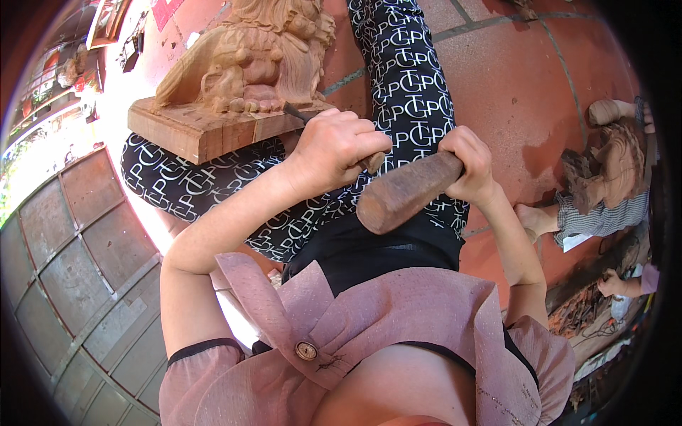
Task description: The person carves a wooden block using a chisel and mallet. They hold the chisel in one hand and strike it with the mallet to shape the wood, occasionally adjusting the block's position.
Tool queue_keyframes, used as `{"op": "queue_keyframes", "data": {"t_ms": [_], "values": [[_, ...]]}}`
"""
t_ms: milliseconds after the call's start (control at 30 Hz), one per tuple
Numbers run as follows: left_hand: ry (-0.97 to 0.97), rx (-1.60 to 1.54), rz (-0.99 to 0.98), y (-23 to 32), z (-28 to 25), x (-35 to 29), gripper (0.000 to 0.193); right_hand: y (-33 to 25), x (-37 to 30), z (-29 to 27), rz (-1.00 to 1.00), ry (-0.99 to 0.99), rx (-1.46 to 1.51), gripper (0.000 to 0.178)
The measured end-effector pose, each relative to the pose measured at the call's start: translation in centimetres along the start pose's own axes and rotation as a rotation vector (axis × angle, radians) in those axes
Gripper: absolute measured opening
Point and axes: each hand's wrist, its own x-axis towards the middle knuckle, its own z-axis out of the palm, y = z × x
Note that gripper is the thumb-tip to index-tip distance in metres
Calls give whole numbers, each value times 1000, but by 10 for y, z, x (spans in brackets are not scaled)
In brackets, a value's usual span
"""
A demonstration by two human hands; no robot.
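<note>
A carved wooden figure [259,64] stands on its thick wooden base [177,131] at the upper left, by my bent leg. My left hand [341,145] is closed around a chisel [373,162]. The dark blade reaches out beyond the fist toward the front of the base, close to the row of carved toes; I cannot tell whether its tip touches the wood. In my right hand [469,165] is the thin end of a wooden mallet [406,193]. Its thick head points back and left, just below the butt of the chisel.
Red floor tiles [511,78] lie around my legs. At the right edge another person's foot [538,220] and hand [609,284] show, with a second wood carving [609,170] beside them. A grey metal panel [92,241] stands at the left.
</note>
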Motion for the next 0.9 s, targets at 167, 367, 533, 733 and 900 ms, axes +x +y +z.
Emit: {"op": "queue_keyframes", "data": {"t_ms": [167,367,533,733,900], "values": [[40,-7,-19,2,-3,1,23,13,1,5,20,-29,-130,25],[0,34,-8,-1,1,-1,24,7,4,-4,-28,-44,-16,23],[34,62,9,-2,7,1,19,16,8,0,46,-127,-117,24],[43,121,0,1,12,4,13,25,23,2,-74,-42,-100,24],[74,187,-28,-5,19,7,14,35,31,-1,-121,-27,-53,27]]}}
